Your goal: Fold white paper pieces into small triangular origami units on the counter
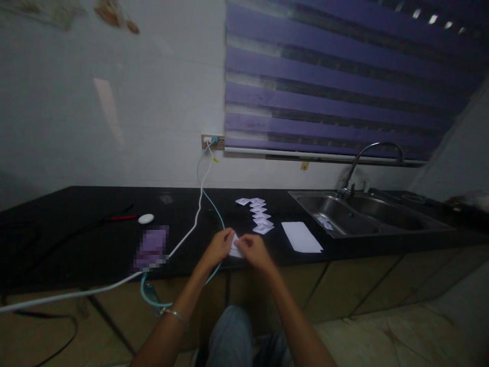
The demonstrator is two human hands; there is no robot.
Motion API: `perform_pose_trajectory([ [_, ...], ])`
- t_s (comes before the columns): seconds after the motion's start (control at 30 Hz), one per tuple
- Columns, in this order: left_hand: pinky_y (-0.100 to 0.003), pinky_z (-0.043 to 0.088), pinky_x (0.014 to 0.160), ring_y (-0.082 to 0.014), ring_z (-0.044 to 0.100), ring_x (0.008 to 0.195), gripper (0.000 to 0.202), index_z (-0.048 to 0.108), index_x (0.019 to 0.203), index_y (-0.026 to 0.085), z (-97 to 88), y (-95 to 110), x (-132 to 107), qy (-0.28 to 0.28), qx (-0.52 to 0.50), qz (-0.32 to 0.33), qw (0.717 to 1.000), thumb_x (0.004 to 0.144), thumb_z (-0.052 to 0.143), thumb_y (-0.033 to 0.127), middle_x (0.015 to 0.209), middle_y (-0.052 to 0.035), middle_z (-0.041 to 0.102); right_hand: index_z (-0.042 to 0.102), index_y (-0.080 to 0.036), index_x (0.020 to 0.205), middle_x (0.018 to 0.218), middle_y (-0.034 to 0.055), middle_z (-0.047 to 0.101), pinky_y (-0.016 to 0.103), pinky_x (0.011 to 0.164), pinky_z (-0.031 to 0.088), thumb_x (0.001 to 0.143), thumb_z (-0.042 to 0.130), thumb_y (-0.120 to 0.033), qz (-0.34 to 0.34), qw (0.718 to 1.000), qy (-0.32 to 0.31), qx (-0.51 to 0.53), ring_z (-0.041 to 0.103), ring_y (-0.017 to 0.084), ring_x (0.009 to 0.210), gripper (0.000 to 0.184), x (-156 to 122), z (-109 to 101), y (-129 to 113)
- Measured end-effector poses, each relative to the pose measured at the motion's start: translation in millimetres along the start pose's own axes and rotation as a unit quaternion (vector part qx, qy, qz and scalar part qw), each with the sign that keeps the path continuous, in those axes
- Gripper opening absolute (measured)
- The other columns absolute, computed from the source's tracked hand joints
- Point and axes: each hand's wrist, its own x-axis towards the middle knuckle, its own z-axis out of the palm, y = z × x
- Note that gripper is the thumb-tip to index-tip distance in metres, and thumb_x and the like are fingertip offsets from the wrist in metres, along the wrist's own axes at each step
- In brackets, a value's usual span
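Observation:
Between my two hands, at the front edge of the black counter, is a partly folded sheet of white paper (235, 250). My left hand (220, 246) pinches its left side and top. My right hand (255, 250) is closed on its right side, fingers bent toward the upper fold. Just beyond my hands, several folded white paper boats (260, 215) lie in an overlapping row running away from me. To the right of my right hand rests a stack of flat white paper (301, 237).
A steel double sink (336, 229) with a tall curved faucet (353, 168) is at the right. White (196, 216) and teal (213, 204) cables run from the wall socket (213, 142) across the counter (95, 219). A white oval object (145, 219) and a blurred-out purple item (153, 247) lie at left.

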Motion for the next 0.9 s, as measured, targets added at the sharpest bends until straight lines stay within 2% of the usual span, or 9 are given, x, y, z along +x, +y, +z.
perform_pose_trajectory([
  [0.23, -0.024, 0.036, 0.059, -0.0137, 0.046, 0.062, 0.037, 0.051, 0.069, 0.017, 0.8, 4, -2, -0.025, 0.026, 0.005, 0.999, 0.089, 0.036, 0.043, 0.065, 0.0013, 0.050, 0.066, -0.011, 0.064, 0.058, 0.0018, 0.061, 0.020, 0.048, 0.035, 0.072, 0.067, -0.037, 0.041, 0.998, 0.026, 0.041, 0.050, 0.011, 0.052, 0.028, 2, 0, 8],
  [0.43, -0.025, 0.040, 0.062, -0.0160, 0.051, 0.065, 0.042, 0.061, 0.078, 0.014, -0.3, 14, -7, -0.091, 0.005, -0.027, 0.995, 0.088, 0.038, 0.049, 0.071, -0.0016, 0.059, 0.069, -0.011, 0.066, 0.059, 0.0028, 0.064, 0.022, 0.048, 0.036, 0.069, 0.071, -0.041, 0.061, 0.987, 0.062, 0.134, 0.053, 0.012, 0.052, 0.030, 3, -6, 5],
  [0.63, -0.025, 0.041, 0.060, -0.0157, 0.050, 0.062, 0.047, 0.060, 0.072, 0.013, -2.7, 17, -9, -0.050, -0.008, -0.028, 0.998, 0.087, 0.039, 0.052, 0.065, -0.0017, 0.058, 0.072, -0.012, 0.077, 0.072, 0.0054, 0.070, 0.025, 0.060, 0.044, 0.067, 0.074, -0.034, 0.071, 0.976, 0.017, 0.206, 0.060, 0.015, 0.062, 0.024, 1, -11, -1],
  [0.9, -0.023, 0.037, 0.052, -0.0128, 0.047, 0.055, 0.047, 0.059, 0.078, 0.014, -4.0, 21, -10, -0.063, -0.077, -0.076, 0.992, 0.083, 0.043, 0.058, 0.063, 0.0005, 0.055, 0.071, -0.010, 0.073, 0.060, 0.0040, 0.066, 0.023, 0.051, 0.039, 0.063, 0.075, -0.031, 0.101, 0.971, 0.078, 0.204, 0.055, 0.013, 0.052, 0.024, -1, -10, -1],
])
